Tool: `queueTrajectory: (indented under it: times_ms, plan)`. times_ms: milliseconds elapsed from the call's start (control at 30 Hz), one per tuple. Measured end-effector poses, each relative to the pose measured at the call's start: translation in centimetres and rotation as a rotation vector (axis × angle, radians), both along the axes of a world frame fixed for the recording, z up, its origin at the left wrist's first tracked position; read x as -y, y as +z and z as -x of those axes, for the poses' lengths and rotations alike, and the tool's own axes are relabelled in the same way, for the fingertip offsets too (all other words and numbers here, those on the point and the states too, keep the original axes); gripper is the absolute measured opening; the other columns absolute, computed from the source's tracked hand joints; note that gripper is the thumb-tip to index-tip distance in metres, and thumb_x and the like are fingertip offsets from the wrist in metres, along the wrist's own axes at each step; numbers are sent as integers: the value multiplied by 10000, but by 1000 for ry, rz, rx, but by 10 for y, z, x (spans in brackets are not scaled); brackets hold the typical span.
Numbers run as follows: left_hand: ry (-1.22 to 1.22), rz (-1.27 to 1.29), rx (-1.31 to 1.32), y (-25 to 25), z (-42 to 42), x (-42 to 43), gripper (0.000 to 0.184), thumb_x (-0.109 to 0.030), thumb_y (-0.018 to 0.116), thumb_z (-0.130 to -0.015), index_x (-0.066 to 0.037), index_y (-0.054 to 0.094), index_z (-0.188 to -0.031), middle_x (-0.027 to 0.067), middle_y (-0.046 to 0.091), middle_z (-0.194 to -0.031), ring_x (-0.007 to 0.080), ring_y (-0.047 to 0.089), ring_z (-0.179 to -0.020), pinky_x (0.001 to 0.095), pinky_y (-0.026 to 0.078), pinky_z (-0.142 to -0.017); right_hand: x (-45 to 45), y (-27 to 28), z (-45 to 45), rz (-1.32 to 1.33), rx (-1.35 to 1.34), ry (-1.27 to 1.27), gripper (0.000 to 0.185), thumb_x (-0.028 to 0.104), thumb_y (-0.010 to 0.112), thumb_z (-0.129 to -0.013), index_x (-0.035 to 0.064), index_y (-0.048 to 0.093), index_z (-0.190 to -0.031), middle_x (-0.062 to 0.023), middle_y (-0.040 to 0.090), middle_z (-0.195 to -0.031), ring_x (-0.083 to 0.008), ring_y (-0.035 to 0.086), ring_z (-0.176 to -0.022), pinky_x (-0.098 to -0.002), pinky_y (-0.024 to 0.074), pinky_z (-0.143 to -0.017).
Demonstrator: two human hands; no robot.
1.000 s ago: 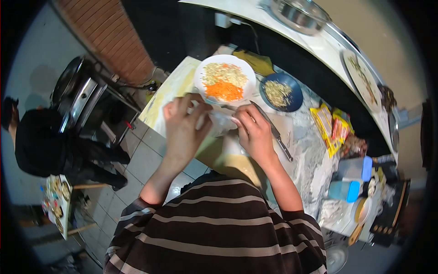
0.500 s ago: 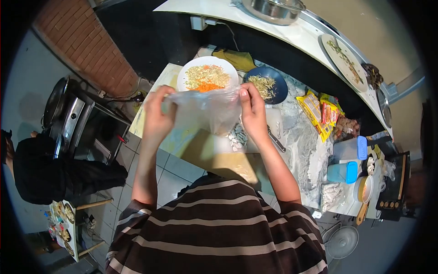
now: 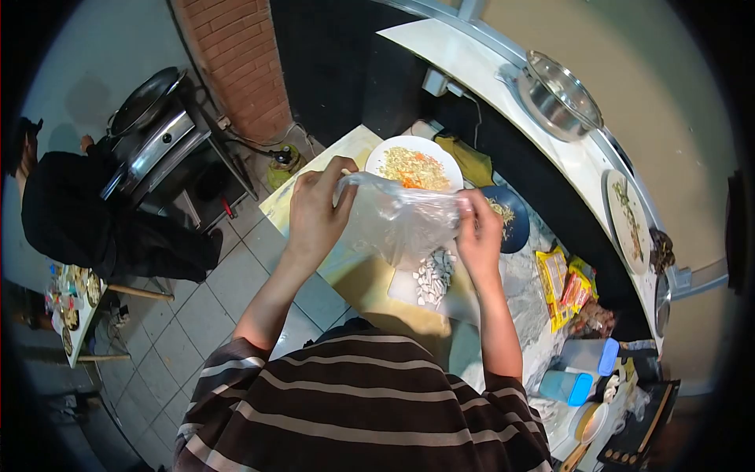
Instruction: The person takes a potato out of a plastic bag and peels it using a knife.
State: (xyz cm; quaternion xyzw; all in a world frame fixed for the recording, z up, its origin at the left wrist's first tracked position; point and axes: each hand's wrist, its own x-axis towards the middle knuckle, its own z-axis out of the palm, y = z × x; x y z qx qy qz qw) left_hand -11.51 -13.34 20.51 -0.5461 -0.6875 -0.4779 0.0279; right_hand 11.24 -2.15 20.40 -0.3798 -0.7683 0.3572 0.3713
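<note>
And there's the clear plastic bag [image 3: 393, 224], slung right between the two hands! The left hand [image 3: 318, 206] pinches its upper left corner, thumb against fingers; across the way, the right hand [image 3: 480, 232] pinches the upper right end. So both hands are clamped on the bag and stand well apart from each other, the top edge stretching from one to the other and the body of it drooping into the gap between.

Look past that top edge: the white plate [image 3: 373, 161] sits just beyond, carrying pale shredded food [image 3: 410, 163] and a patch of orange shreds [image 3: 412, 182], the bag hiding the plate's near side. Behind the right hand, partly covered by it, there's the dark blue plate [image 3: 517, 236] with more shreds.

Now below the bag! White chopped pieces [image 3: 435, 279] lie heaped on a pale board [image 3: 405, 291], nearer the body than the bag's top edge and between the two forearms. Does the bag's lower end touch that board? I can't tell from this angle. Out to the right, well clear of the right hand, yellow packets [image 3: 553, 287] rest on the marbled table [image 3: 523, 311].
</note>
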Motion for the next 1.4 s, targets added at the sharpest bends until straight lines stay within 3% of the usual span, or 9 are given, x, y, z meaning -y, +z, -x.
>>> queueTrajectory:
  times_ms: [100,300,400,467,667,867,967,1200,1400]
  plan:
    - [54,-160,-220,-2,9,1,121,-27,641,-890,-40,619,-1007,121,614,-762,304,638,-776,417,463,-795,-13,-11,4,-50,-257,38,241,184,486,-1057,10,614,-952,-59,584,-745,-110,539,-724,-267,438,-702]
    - [-12,-186,154,-4,7,1,217,-42,667,-872,-21,610,-1081,88,629,-888,288,624,-865,370,461,-757,-28,-32,6,322,-604,94,242,216,457,-1064,16,587,-1109,-38,592,-1036,-130,541,-954,-278,446,-839]
    - [-33,-229,92,19,-19,9,283,-135,737,-846,-52,615,-1088,58,626,-895,267,605,-898,374,447,-804,-9,-14,13,-73,-477,140,286,179,466,-1023,7,520,-1245,-131,583,-1148,-238,559,-1144,-381,420,-1003]
    - [-9,-71,-231,26,-25,13,296,-171,798,-801,-80,652,-1043,54,610,-944,223,576,-927,385,429,-865,-1,-1,12,-274,-352,185,295,161,481,-1008,1,519,-1253,-158,581,-1156,-262,559,-1140,-389,419,-1006]
    - [-67,-51,-205,19,-16,-7,177,-160,752,-828,-63,646,-931,61,599,-1066,250,546,-904,386,408,-885,11,31,30,-705,126,166,442,130,619,-929,3,533,-1344,-216,579,-1177,-379,572,-1097,-451,436,-990]
    - [-421,-145,511,6,6,7,85,-41,566,-970,20,608,-1011,51,562,-1046,91,496,-894,233,401,-820,-11,33,4,-714,801,505,481,74,640,-862,24,562,-1334,-168,620,-1135,-324,604,-1046,-451,444,-962]
    - [-457,-62,750,7,8,33,112,-52,521,-998,18,590,-1049,62,557,-1057,89,494,-889,221,395,-827,17,51,-22,-650,721,631,484,100,668,-830,45,591,-1305,-154,635,-1061,-341,626,-963,-436,479,-913]
    - [-575,131,558,29,-13,68,43,-70,542,-962,-27,544,-959,35,518,-845,149,500,-890,277,401,-813,46,99,-39,-272,362,799,347,151,660,-873,16,633,-1192,-178,636,-1060,-396,655,-951,-457,535,-797]
    - [-606,229,358,23,-30,58,162,-123,605,-967,-27,507,-882,47,533,-798,174,501,-788,299,409,-781,38,33,10,-165,457,651,262,37,539,-910,-49,603,-1149,-276,647,-1052,-453,641,-967,-488,522,-803]
